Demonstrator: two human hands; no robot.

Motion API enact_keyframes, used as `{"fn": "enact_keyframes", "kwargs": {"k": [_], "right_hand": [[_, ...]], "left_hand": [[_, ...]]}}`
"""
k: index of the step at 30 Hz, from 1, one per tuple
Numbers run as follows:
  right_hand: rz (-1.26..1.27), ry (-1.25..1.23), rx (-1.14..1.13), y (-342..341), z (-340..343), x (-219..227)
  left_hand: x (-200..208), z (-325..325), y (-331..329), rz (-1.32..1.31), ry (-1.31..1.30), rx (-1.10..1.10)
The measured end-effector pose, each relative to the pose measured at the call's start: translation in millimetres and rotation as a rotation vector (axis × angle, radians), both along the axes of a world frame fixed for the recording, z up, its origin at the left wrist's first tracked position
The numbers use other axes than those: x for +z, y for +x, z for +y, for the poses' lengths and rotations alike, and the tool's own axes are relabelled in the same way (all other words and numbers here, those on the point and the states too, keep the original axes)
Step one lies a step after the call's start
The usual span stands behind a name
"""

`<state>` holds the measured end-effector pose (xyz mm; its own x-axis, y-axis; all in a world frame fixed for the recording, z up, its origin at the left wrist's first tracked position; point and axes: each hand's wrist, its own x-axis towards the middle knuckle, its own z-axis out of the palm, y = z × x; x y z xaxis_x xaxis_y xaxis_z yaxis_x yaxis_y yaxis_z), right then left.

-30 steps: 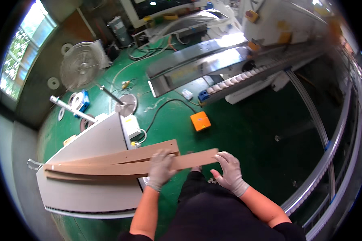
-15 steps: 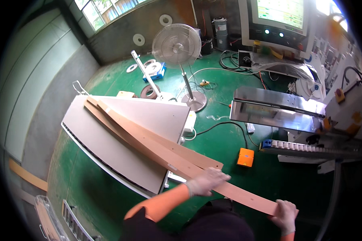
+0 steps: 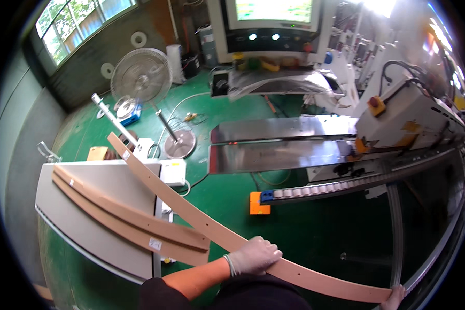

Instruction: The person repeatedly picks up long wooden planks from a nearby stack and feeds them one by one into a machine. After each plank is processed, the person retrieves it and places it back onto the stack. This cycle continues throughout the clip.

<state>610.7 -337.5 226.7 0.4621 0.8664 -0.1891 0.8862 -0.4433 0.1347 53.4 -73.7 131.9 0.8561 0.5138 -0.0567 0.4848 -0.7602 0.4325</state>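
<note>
A grey, flat-topped table with a pale rim [image 3: 77,232] stands on the person's left. Over its far right corner passes a long, thin, tan, gently bowed strip with small holes [image 3: 225,237], held out in front of the person; whether it touches that corner cannot be told. Such a length probably flexes and swings, so it should be steadied with the hands well apart, kept level without twisting, and its free end held clear of the table's corner and far edge. Its long axis runs diagonally, from the free end beyond the table's far edge, pointing far left, to the near right end, the bow sagging toward the person.

Two shorter-looking tan, curved strips with white labels [image 3: 113,204] lie on the surface, running from near its far left corner and overhanging its right edge; the held strip is best kept from knocking those overhanging ends.

The left hand in a pale glove [image 3: 256,256] grips the strip right of its middle, fingers together and curled over its far edge. The right hand, pale and partly out of view [image 3: 394,298], is at the near right end; whether its fingers pinch or merely support cannot be told.
</note>
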Motion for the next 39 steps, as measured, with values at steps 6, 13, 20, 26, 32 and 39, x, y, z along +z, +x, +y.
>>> {"fn": "enact_keyframes", "kwargs": {"k": [6, 13, 20, 26, 32, 39], "right_hand": [[-0.120, 0.018, -0.311, 33.6, -149.5, -31.6], [-0.272, -0.001, -0.483, -33.1, -267.3, -37.7], [-0.080, 0.049, -0.290, -65.7, -279.4, -67.7], [-0.003, 0.061, -0.304, -59.7, -299.2, -88.3], [-0.220, 0.024, -0.556, -28.7, -418.1, -124.2], [-0.580, -0.202, -0.917, 15.0, -615.1, -202.0]], "left_hand": [[-6.8, 5.5, 105.1, -0.133, 0.108, -0.262], [-40.9, 4.3, 238.6, -0.076, 0.138, -0.645], [-13.6, -59.0, 309.0, -0.143, 0.064, -0.678], [-17.8, -124.8, 371.6, -0.250, 0.001, -0.799], [-37.1, -48.8, 358.9, 0.071, 0.202, -0.807], [-41.6, 33.9, 355.1, 0.071, 0.275, -0.647]]}}
